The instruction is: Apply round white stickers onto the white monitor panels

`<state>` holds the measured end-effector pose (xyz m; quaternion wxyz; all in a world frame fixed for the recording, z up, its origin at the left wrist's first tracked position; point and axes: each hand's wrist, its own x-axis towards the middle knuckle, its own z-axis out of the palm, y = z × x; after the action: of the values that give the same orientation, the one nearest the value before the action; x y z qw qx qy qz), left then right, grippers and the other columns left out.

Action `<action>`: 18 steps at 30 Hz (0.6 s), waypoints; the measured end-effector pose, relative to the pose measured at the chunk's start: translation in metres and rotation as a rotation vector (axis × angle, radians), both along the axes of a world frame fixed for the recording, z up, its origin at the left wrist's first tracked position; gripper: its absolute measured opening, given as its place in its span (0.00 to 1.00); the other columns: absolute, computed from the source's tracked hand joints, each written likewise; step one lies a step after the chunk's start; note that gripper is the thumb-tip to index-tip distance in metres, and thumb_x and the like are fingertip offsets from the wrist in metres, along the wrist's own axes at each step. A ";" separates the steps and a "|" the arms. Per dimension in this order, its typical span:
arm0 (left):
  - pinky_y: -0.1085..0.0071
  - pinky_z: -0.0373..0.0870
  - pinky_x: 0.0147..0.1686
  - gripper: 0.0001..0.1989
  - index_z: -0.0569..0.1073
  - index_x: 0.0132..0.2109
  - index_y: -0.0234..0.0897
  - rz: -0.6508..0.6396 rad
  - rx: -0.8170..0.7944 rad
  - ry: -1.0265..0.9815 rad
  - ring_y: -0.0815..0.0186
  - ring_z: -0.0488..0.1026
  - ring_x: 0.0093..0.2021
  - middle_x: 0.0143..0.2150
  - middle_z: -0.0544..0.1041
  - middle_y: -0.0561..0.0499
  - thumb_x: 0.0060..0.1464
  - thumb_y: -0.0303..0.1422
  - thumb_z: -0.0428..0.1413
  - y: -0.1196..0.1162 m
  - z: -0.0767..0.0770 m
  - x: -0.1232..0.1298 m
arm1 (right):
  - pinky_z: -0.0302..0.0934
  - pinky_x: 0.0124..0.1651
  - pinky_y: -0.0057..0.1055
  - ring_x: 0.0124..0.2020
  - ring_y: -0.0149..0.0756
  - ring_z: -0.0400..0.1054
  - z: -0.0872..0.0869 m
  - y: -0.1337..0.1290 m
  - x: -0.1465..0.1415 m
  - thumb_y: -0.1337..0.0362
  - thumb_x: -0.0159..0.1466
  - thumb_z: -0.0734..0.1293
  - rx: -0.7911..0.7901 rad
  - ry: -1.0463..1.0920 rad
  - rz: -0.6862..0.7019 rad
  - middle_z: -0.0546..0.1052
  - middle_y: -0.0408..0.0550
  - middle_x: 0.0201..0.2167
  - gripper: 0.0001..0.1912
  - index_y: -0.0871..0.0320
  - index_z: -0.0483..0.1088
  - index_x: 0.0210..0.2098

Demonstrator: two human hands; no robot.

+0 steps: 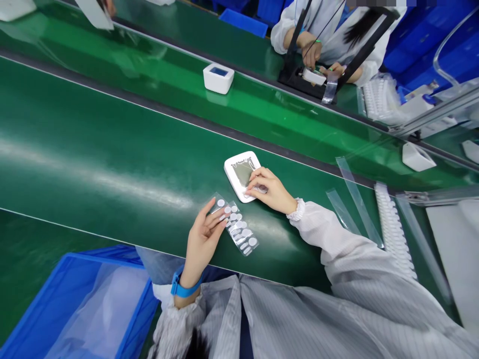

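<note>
A white device (242,174) with rounded corners and a grey screen lies on the green work surface (149,149). My right hand (270,190) rests over its lower right part, fingers pinched together near its edge; whatever is between the fingertips is too small to make out. Closer to my body, my left hand (205,234) grips a clear sheet of white stickers (245,233) by its left end, thumb and fingers closing on it. The stickers are round and oval. A blue band circles my left wrist.
A white device with a small display (219,78) sits on the lighter green belt. Clear strips (359,202) and a row of white parts (394,232) lie at the right. A blue bin (63,294) stands lower left. Across, another person's hands (312,52) work beside a black frame.
</note>
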<state>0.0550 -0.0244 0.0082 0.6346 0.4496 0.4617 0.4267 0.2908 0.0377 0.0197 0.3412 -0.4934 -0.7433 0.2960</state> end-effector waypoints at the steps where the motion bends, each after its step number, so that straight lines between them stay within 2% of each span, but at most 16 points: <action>1: 0.67 0.73 0.56 0.31 0.60 0.65 0.36 0.001 0.002 -0.003 0.60 0.74 0.55 0.52 0.77 0.42 0.57 0.32 0.60 0.000 0.000 0.000 | 0.59 0.51 0.39 0.44 0.39 0.64 0.000 -0.001 0.000 0.65 0.61 0.73 0.006 -0.004 -0.001 0.69 0.48 0.41 0.04 0.57 0.73 0.34; 8: 0.72 0.73 0.54 0.30 0.60 0.65 0.35 0.000 0.027 -0.017 0.63 0.74 0.54 0.52 0.77 0.43 0.58 0.30 0.60 0.000 -0.001 0.000 | 0.58 0.50 0.38 0.43 0.38 0.62 -0.002 -0.006 -0.004 0.66 0.63 0.71 0.067 -0.035 -0.018 0.69 0.48 0.42 0.04 0.58 0.72 0.34; 18: 0.69 0.73 0.55 0.31 0.60 0.65 0.35 0.003 0.023 -0.003 0.62 0.74 0.54 0.52 0.77 0.42 0.57 0.31 0.60 0.000 -0.003 -0.001 | 0.57 0.51 0.42 0.44 0.41 0.61 -0.010 -0.015 -0.010 0.63 0.65 0.68 0.080 -0.029 -0.092 0.70 0.50 0.44 0.06 0.58 0.69 0.33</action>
<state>0.0542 -0.0247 0.0056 0.6294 0.4557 0.4564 0.4335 0.2805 0.0232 0.0097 0.3631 -0.5173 -0.7359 0.2429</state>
